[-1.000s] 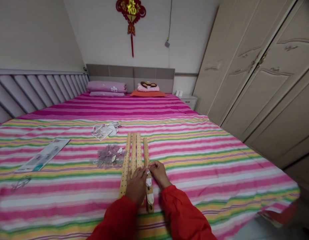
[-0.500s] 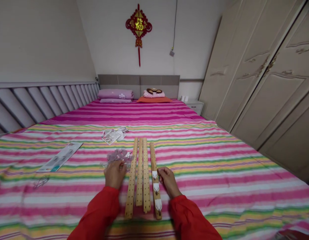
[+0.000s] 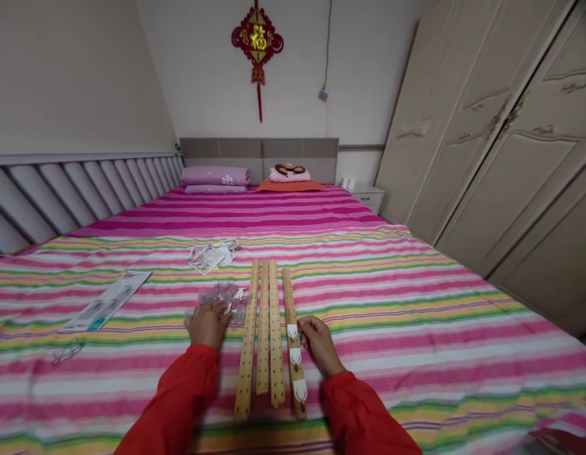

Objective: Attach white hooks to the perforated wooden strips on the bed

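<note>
Soft, even, rather dim indoor light across the room; faint diffuse shadows beneath the bare left hand [image 3: 208, 324], which is motion-blurred along with its red fabric sleeve [image 3: 177, 392]. The pink-striped cotton bedspread [image 3: 416, 354] smears toward the lower left corner. Wide-angle distortion bows the cream panelled wardrobe [image 3: 492, 145] and grey slatted wall panel [image 3: 70, 196] at the frame edges

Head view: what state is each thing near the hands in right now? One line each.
Left hand: resting on the clear plastic packaging, slightly blurred.
Clear plastic packaging: crumpled in a loose pile.
Right hand: beside the hooked wooden strip, holding nothing visible.
Hooked wooden strip: lying flat, three white hooks attached.
Perforated wooden strips: three, lying flat side by side, no hooks visible.
Printed card: lying flat on the bedsheet.
</note>
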The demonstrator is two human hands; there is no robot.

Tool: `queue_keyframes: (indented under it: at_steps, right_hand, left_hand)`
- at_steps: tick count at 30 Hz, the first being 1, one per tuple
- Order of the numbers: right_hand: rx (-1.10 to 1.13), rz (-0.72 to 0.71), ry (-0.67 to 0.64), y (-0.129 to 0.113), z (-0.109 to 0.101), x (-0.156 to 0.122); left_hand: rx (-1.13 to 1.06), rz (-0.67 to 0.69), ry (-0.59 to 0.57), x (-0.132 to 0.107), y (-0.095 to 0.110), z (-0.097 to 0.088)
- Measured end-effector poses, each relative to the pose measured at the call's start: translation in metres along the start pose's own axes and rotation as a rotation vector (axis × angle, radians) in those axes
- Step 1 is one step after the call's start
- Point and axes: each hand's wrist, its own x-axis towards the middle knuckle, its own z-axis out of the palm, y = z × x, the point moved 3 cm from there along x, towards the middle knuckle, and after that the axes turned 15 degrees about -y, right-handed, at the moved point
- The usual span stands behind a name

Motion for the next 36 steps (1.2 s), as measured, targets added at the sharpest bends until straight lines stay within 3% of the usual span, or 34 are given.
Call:
queue_keyframes:
  at_steps: [6,9,11,14,16,18,21,26,32,36]
  right_hand:
    - [0.006,0.009,0.003,0.003,-0.001,0.001]
    - [0.001,0.009,0.002,0.004,-0.001,0.001]
    - [-0.003,0.005,0.002,0.003,-0.001,0.001]
    - [-0.002,0.004,0.0,0.003,0.0,0.0]
    - [0.011,0.004,0.002,0.002,0.0,0.0]
    - [0.041,0.0,0.004,0.001,-0.001,0.0]
    - [0.108,-0.01,0.01,-0.002,-0.002,0.0]
    - [0.149,-0.021,0.038,-0.018,0.006,-0.007]
    - [0.156,-0.015,-0.062,-0.044,0.027,-0.012]
    - [0.172,-0.028,-0.08,-0.052,0.03,-0.005]
  left_hand:
    - [0.012,-0.013,0.059,-0.001,-0.004,-0.002]
    - [-0.081,-0.033,0.117,0.0,-0.01,-0.005]
    - [-0.262,-0.05,0.151,0.0,-0.015,-0.008]
    - [-0.738,-0.093,0.141,-0.002,-0.018,-0.009]
    - [-1.115,-0.144,0.05,-0.006,-0.012,-0.005]
    - [-1.438,-0.178,-0.119,-0.015,0.003,0.001]
    - [-1.699,-0.152,-0.376,-0.031,0.031,0.009]
    - [-1.85,-0.151,-0.541,-0.049,0.065,0.026]
    - [-1.826,-0.076,-0.538,-0.052,0.093,0.042]
    - [-1.712,0.018,-0.522,-0.047,0.105,0.049]
